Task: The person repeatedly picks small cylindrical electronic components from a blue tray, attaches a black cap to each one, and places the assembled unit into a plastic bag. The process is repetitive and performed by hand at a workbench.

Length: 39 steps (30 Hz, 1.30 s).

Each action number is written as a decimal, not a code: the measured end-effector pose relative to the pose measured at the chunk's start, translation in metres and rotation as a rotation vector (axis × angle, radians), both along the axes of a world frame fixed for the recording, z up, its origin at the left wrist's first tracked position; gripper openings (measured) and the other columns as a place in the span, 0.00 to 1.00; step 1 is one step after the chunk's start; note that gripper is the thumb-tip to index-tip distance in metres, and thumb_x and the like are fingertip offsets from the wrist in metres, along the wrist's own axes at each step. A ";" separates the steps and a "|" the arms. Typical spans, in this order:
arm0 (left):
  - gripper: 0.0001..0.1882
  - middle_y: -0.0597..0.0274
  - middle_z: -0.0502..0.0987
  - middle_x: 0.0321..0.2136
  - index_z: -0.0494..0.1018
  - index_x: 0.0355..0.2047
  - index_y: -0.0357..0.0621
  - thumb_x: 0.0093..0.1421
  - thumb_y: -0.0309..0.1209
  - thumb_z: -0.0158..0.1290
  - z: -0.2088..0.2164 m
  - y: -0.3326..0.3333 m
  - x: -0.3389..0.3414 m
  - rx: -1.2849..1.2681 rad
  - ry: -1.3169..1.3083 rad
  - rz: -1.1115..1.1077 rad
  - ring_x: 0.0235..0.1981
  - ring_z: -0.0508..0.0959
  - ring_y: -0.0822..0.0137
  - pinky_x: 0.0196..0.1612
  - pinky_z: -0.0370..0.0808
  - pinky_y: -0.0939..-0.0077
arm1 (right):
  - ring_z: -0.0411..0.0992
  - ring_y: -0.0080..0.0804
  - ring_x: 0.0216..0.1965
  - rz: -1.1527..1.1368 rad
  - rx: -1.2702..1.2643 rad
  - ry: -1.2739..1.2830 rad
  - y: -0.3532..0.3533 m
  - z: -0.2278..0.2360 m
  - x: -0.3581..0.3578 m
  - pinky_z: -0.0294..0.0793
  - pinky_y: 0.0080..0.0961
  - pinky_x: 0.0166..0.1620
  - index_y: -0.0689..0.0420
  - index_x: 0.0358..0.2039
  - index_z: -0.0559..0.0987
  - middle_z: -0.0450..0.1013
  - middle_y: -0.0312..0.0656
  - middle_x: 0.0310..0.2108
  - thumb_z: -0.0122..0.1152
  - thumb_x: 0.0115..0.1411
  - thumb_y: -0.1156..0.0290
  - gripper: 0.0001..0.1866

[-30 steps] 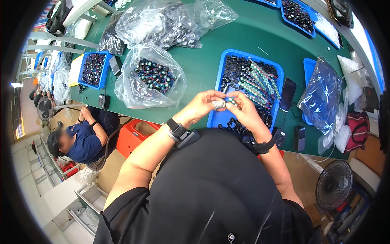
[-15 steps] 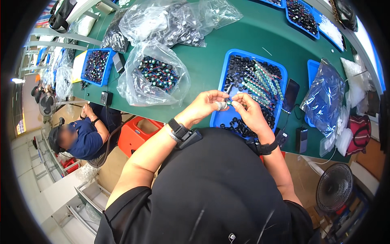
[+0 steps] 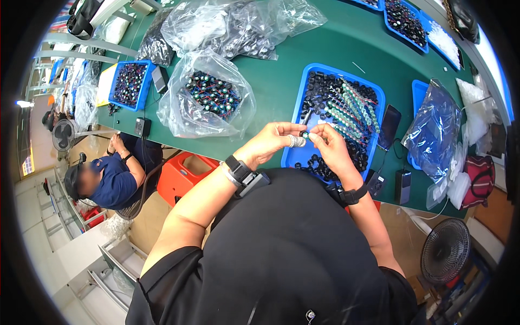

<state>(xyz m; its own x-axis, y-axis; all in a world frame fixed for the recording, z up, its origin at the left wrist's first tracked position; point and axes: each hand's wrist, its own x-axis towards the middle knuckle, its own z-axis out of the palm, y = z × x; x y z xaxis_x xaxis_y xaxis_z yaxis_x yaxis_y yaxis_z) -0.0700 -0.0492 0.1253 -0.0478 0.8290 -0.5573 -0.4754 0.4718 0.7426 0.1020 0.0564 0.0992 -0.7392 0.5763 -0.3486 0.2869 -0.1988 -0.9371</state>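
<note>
Both my hands meet above the near left part of a blue tray (image 3: pixel 292 158). Between its fingertips my left hand (image 3: pixel 269 143) pinches a small black round cap (image 3: pixel 303 133); a whitish wrap (image 3: pixel 297 141) covers one of its fingers. My right hand (image 3: pixel 332 150) is closed on a small green round circuit board (image 3: pixel 306 135), held against the cap. Its finer details are too small to make out. Inside the tray lie many loose black caps (image 3: pixel 319 86) and rows of joined green round boards (image 3: pixel 346 111) with red wires. A thin dark tool (image 3: pixel 307 116) lies beyond my fingertips.
Left of the tray, an open clear bag (image 3: pixel 246 108) holds wired round parts. Large plastic bags (image 3: pixel 216 27) lie behind it. A phone (image 3: pixel 389 125) and a dark plastic bag (image 3: pixel 433 130) are at the right. Another person (image 3: pixel 116 179) sits at the left beside a red stool (image 3: pixel 176 179).
The view has shifted slightly. My hands stay together at nearly the same place, and the green board shows a little more clearly between my fingertips.
</note>
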 end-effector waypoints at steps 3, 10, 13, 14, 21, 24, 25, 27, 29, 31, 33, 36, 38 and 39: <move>0.25 0.56 0.76 0.40 0.68 0.51 0.31 0.52 0.22 0.58 -0.005 -0.001 0.000 0.004 -0.015 -0.002 0.42 0.76 0.70 0.50 0.70 0.77 | 0.68 0.21 0.28 -0.054 0.344 0.024 -0.009 0.011 -0.006 0.69 0.21 0.33 0.62 0.32 0.72 0.72 0.35 0.24 0.56 0.60 0.74 0.05; 0.27 0.57 0.75 0.40 0.68 0.52 0.31 0.51 0.22 0.60 -0.002 -0.002 0.001 -0.031 -0.048 0.011 0.42 0.76 0.71 0.50 0.70 0.79 | 0.68 0.19 0.29 -0.083 0.164 0.082 -0.011 0.000 -0.004 0.68 0.19 0.34 0.62 0.32 0.72 0.72 0.36 0.27 0.56 0.60 0.75 0.04; 0.26 0.57 0.75 0.39 0.68 0.51 0.31 0.51 0.23 0.60 -0.004 -0.003 0.002 -0.017 -0.031 0.020 0.41 0.76 0.71 0.50 0.69 0.79 | 0.67 0.18 0.29 -0.048 0.067 0.060 -0.009 -0.003 -0.002 0.68 0.18 0.33 0.62 0.33 0.72 0.72 0.36 0.27 0.56 0.60 0.75 0.04; 0.25 0.57 0.75 0.39 0.69 0.51 0.31 0.52 0.23 0.60 -0.005 -0.003 0.003 -0.012 -0.015 0.024 0.41 0.76 0.72 0.50 0.69 0.79 | 0.67 0.18 0.29 -0.034 0.070 0.044 -0.008 -0.003 -0.002 0.68 0.18 0.33 0.62 0.33 0.72 0.72 0.35 0.27 0.56 0.60 0.75 0.04; 0.15 0.57 0.76 0.35 0.71 0.43 0.30 0.57 0.24 0.56 -0.010 0.000 0.009 -0.075 0.136 0.073 0.35 0.76 0.71 0.43 0.74 0.78 | 0.68 0.19 0.25 0.062 0.081 -0.096 -0.013 0.008 -0.008 0.68 0.19 0.29 0.63 0.37 0.74 0.73 0.36 0.25 0.54 0.60 0.76 0.06; 0.11 0.56 0.77 0.35 0.72 0.40 0.31 0.59 0.25 0.53 -0.011 0.000 0.010 -0.048 0.331 0.019 0.35 0.77 0.69 0.40 0.75 0.76 | 0.72 0.22 0.27 0.119 0.028 -0.112 -0.012 0.016 -0.011 0.72 0.20 0.30 0.65 0.40 0.74 0.74 0.40 0.26 0.52 0.60 0.77 0.08; 0.10 0.55 0.77 0.34 0.72 0.40 0.32 0.59 0.25 0.53 -0.010 0.001 0.011 -0.035 0.426 -0.010 0.34 0.78 0.67 0.40 0.75 0.75 | 0.73 0.23 0.27 0.127 -0.003 -0.108 -0.012 0.019 -0.011 0.73 0.20 0.30 0.66 0.40 0.74 0.74 0.41 0.26 0.51 0.60 0.78 0.09; 0.10 0.52 0.77 0.34 0.71 0.39 0.33 0.58 0.24 0.52 -0.007 0.001 0.014 0.043 0.711 -0.060 0.33 0.78 0.61 0.39 0.75 0.70 | 0.74 0.24 0.27 0.077 -0.084 -0.100 -0.014 0.023 -0.017 0.74 0.21 0.30 0.68 0.40 0.73 0.75 0.43 0.27 0.50 0.60 0.79 0.09; 0.10 0.47 0.77 0.33 0.71 0.39 0.33 0.56 0.23 0.50 0.005 0.003 0.017 0.177 1.087 -0.103 0.32 0.79 0.53 0.37 0.75 0.64 | 0.75 0.25 0.27 0.029 -0.116 -0.093 -0.016 0.023 -0.022 0.76 0.21 0.29 0.70 0.40 0.72 0.75 0.44 0.28 0.49 0.60 0.79 0.09; 0.10 0.45 0.76 0.33 0.72 0.38 0.34 0.54 0.23 0.50 0.005 0.007 0.018 0.220 1.219 -0.087 0.33 0.77 0.48 0.38 0.74 0.61 | 0.75 0.26 0.26 -0.017 -0.098 -0.084 -0.016 0.020 -0.027 0.77 0.21 0.29 0.71 0.39 0.72 0.75 0.45 0.29 0.49 0.60 0.79 0.09; 0.11 0.45 0.76 0.33 0.72 0.38 0.35 0.54 0.23 0.51 0.003 0.009 0.020 0.197 1.237 -0.032 0.33 0.77 0.49 0.38 0.74 0.62 | 0.75 0.26 0.26 -0.029 -0.100 -0.083 -0.014 0.023 -0.030 0.77 0.22 0.29 0.71 0.40 0.72 0.74 0.45 0.29 0.49 0.60 0.80 0.09; 0.12 0.51 0.77 0.33 0.71 0.42 0.35 0.56 0.22 0.51 -0.015 0.010 0.020 0.054 0.983 0.136 0.31 0.78 0.61 0.37 0.75 0.70 | 0.75 0.27 0.27 -0.049 -0.156 -0.047 -0.016 0.023 -0.028 0.77 0.23 0.30 0.70 0.41 0.71 0.74 0.47 0.31 0.48 0.60 0.81 0.09; 0.13 0.57 0.77 0.34 0.70 0.44 0.31 0.58 0.22 0.51 -0.026 0.015 0.003 -0.101 0.614 0.305 0.31 0.76 0.71 0.36 0.74 0.77 | 0.73 0.27 0.29 -0.046 -0.189 -0.007 -0.016 0.023 -0.025 0.75 0.23 0.32 0.68 0.42 0.70 0.74 0.48 0.33 0.48 0.60 0.81 0.10; 0.13 0.59 0.77 0.34 0.70 0.45 0.31 0.59 0.22 0.50 -0.031 0.011 -0.007 -0.067 0.427 0.403 0.31 0.76 0.72 0.37 0.74 0.80 | 0.73 0.26 0.29 -0.077 -0.157 -0.005 -0.013 0.019 -0.023 0.75 0.22 0.32 0.66 0.42 0.71 0.74 0.46 0.33 0.49 0.60 0.81 0.09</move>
